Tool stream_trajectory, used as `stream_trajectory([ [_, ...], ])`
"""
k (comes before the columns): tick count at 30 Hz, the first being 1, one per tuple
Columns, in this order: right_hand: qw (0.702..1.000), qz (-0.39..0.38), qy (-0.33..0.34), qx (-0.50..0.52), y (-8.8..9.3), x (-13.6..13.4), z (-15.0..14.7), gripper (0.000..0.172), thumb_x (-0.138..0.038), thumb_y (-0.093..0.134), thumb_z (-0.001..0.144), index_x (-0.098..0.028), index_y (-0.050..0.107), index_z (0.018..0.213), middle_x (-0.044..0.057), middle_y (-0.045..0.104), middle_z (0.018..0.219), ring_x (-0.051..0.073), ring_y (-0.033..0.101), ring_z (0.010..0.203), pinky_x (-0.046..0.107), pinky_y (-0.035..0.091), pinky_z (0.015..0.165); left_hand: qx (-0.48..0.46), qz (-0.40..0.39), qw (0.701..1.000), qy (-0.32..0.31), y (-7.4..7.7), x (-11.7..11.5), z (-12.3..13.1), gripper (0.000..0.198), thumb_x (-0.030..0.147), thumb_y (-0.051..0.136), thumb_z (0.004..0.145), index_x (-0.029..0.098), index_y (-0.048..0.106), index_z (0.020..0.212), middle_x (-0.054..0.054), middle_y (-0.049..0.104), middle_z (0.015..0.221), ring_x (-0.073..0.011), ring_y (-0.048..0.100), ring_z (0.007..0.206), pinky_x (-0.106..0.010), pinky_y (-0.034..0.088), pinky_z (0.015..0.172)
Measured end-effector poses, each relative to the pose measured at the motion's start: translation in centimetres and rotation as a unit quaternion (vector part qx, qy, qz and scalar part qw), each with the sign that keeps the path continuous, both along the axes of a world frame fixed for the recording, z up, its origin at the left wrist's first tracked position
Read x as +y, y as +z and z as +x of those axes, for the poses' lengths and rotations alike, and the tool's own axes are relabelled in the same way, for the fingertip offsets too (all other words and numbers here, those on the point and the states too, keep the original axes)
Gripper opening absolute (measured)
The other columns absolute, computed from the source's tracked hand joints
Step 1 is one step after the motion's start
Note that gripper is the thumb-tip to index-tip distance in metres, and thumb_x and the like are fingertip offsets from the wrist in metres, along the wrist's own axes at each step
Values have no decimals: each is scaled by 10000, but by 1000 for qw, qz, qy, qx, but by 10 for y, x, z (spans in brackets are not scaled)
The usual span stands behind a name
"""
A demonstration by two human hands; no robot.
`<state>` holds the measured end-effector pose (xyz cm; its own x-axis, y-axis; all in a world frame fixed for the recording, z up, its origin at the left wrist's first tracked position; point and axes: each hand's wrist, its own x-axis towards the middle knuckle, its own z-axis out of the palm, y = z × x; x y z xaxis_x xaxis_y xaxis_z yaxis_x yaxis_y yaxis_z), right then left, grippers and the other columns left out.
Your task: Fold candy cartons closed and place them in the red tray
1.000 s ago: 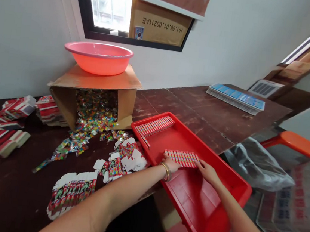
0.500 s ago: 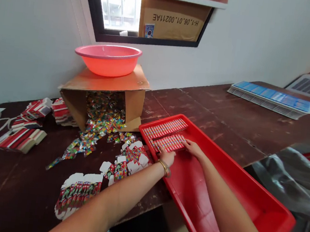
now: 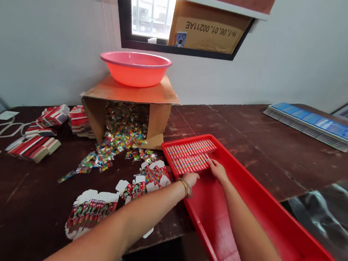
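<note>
A long red tray (image 3: 255, 216) lies slantwise over the table's front edge. Two rows of small red packets (image 3: 192, 154) lie side by side at its far end. My right hand (image 3: 218, 169) rests flat in the tray, fingers stretched against the right end of the nearer row. My left hand (image 3: 191, 178), a gold bracelet on its wrist, sits at the tray's left rim by the row's near edge, fingers curled. Neither hand lifts anything.
A cardboard box (image 3: 132, 108) on its side spills colourful wrapped sweets (image 3: 113, 144); a pink basin (image 3: 135, 68) sits on top. Flat printed cartons (image 3: 94, 211) and folded ones (image 3: 149, 178) lie left of the tray. Red-white box stacks (image 3: 37, 147) stand far left, a blue-topped tray (image 3: 316, 124) far right.
Both hands slid a row of packets up the tray from its middle and set it against the first row at the far end. The view has shifted left.
</note>
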<state>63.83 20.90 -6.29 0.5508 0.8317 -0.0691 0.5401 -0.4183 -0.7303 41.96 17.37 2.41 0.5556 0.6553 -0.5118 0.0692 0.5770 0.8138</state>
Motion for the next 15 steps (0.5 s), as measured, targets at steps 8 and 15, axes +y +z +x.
stream_trajectory([
  [8, 992, 57, -68, 85, -1, -20, 21, 285, -285, 474, 934, -104, 625, 1093, 118, 698, 942, 176, 678, 768, 288, 570, 678, -144, -107, 963, -201, 31, -47, -111, 210, 254, 671, 733, 112, 680, 887, -120, 654, 979, -171, 627, 791, -322, 450, 790],
  [15, 990, 74, -57, 101, -9, -17, 9, 322, -146, 505, 795, -129, 674, 1068, 85, 722, 852, 163, 679, 653, 224, 566, 543, -184, -132, 971, -77, 21, -96, -313, 378, 332, 517, 875, 119, 629, 1168, -180, 607, 1208, -250, 626, 998, -344, 446, 857],
])
